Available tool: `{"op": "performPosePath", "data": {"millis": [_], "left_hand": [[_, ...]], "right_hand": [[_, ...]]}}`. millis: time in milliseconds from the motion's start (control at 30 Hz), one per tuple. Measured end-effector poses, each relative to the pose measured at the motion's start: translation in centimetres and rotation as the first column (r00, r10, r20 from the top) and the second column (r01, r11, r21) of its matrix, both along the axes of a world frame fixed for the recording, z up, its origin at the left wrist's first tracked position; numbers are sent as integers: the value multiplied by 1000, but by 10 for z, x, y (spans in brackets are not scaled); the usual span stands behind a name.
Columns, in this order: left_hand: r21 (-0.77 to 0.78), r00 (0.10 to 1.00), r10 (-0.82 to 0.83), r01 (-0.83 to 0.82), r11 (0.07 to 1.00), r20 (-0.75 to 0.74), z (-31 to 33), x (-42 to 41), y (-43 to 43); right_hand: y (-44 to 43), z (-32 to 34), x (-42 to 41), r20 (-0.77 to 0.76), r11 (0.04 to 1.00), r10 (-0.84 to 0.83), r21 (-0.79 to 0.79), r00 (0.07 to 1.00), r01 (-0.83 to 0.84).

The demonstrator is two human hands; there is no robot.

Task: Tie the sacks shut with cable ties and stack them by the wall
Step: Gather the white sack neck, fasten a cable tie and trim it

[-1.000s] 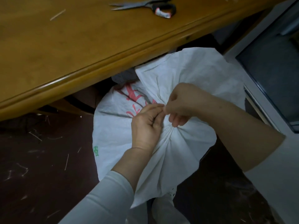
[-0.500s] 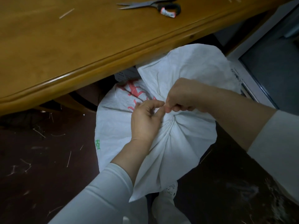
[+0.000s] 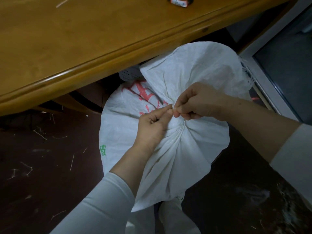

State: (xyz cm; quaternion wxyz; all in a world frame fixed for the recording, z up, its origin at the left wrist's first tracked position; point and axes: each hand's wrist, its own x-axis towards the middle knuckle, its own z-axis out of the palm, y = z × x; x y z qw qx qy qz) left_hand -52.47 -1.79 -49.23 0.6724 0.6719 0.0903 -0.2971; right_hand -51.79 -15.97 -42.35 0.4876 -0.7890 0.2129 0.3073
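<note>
The left hand (image 3: 152, 127) seemingly half-hides the neck of the sack (image 3: 194, 73).

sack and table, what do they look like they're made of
Sack: probably woven plastic, such as polypropylene, with a matte white finish. It shows a fine weave, stiff crisp creases, loose threads fraying at its right edge and red print on the surface.
Table: wood with a glossy amber varnish. There is faint grain, and light shines along the moulded edge. Whether it is solid or veneer cannot be told.
</note>
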Motion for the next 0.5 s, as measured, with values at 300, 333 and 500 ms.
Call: {"op": "performPosePath", "data": {"millis": [300,333,500], "left_hand": [[-25,997,22,-24,999,-73,6,21,0],[-19,997,11,-12,1000,-79,7,23,0],[-5,992,-4,4,1000,-126,4,28,-7]], "right_hand": [[5,-15,4,206,997,38,-77,978,-22],[5,-16,4,210,997,44,-77,977,-29],[5,-23,5,214,998,20,-65,977,-7]]}}
